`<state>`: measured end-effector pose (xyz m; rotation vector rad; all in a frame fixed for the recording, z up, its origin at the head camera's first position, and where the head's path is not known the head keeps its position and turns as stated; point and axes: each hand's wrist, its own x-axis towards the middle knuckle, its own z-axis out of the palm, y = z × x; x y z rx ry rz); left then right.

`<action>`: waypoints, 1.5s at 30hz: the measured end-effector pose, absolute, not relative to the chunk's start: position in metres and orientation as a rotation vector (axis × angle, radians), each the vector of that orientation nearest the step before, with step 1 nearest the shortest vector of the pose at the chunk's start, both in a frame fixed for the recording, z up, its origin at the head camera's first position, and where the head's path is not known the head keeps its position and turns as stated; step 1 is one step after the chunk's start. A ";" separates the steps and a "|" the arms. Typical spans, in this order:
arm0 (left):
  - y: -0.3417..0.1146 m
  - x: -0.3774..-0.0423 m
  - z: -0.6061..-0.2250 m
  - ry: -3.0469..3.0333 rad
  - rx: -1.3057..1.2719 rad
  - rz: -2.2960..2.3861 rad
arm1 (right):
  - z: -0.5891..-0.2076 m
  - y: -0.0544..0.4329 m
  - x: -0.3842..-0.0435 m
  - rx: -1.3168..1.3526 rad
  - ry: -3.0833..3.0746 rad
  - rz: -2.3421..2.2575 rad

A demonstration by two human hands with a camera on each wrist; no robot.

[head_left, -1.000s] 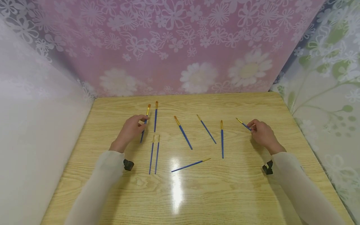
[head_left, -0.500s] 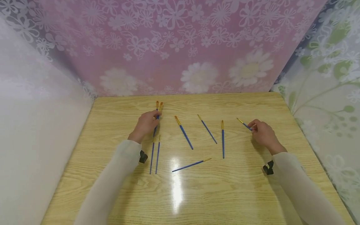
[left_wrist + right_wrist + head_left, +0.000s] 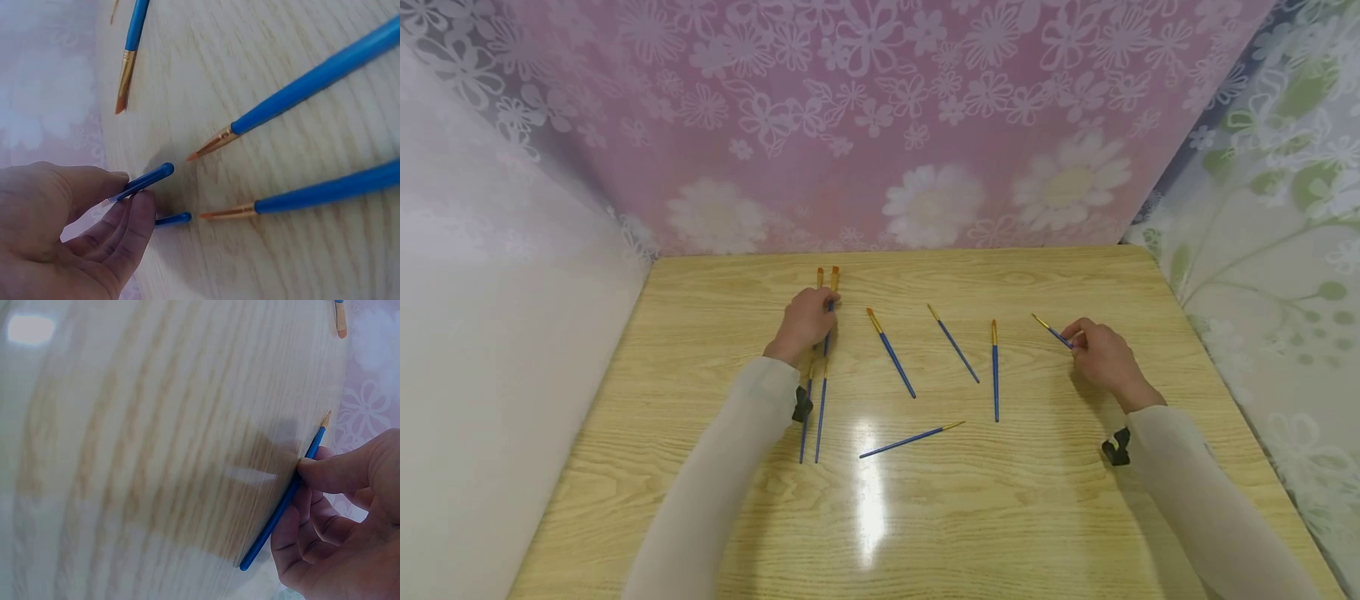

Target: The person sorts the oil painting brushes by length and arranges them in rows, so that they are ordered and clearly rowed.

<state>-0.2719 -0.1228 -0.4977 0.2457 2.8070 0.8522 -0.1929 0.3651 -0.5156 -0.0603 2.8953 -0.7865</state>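
Observation:
My left hand [image 3: 807, 322] pinches the blue handle of a flat paintbrush [image 3: 835, 279] between thumb and fingers, bristles toward the back wall. Beside it a second flat paintbrush [image 3: 820, 275] lies partly hidden under that hand. In the left wrist view the held handle [image 3: 147, 180] is tilted, its end just above the table. Two thin paintbrushes [image 3: 822, 412] lie side by side nearer the front, tips close to the held handle. On the right, my right hand [image 3: 1103, 356] pinches a fine paintbrush [image 3: 275, 515] by its blue handle, its tip pointing away to the back left.
Between the hands lie an angled paintbrush [image 3: 891, 354], a thin paintbrush [image 3: 955, 343] and a round-tipped paintbrush [image 3: 996, 375]. Another thin paintbrush [image 3: 910, 439] lies crosswise nearer the front. The wooden table [image 3: 1000, 517] meets a pink flowered wall [image 3: 850, 167] at the back.
My left hand has carried the flat paintbrush rightward, across the second flat one to its right side, and turned it more upright in the head view. The right hand stays in place.

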 end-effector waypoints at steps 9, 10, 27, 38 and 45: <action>-0.113 -0.273 -0.499 2.841 0.245 0.746 | -0.517 0.367 -0.193 -0.063 2.889 -0.796; -0.112 -0.272 -0.498 2.847 0.239 0.738 | -0.518 0.367 -0.193 -0.064 2.890 -0.797; -0.105 -0.274 -0.501 2.846 0.182 0.679 | -0.518 0.367 -0.194 -0.064 2.910 -0.790; -0.109 -0.274 -0.499 2.855 0.184 0.714 | -0.519 0.368 -0.195 -0.072 2.905 -0.797; -0.123 -0.276 -0.500 2.923 0.196 0.727 | -0.517 0.367 -0.194 -0.070 2.898 -0.798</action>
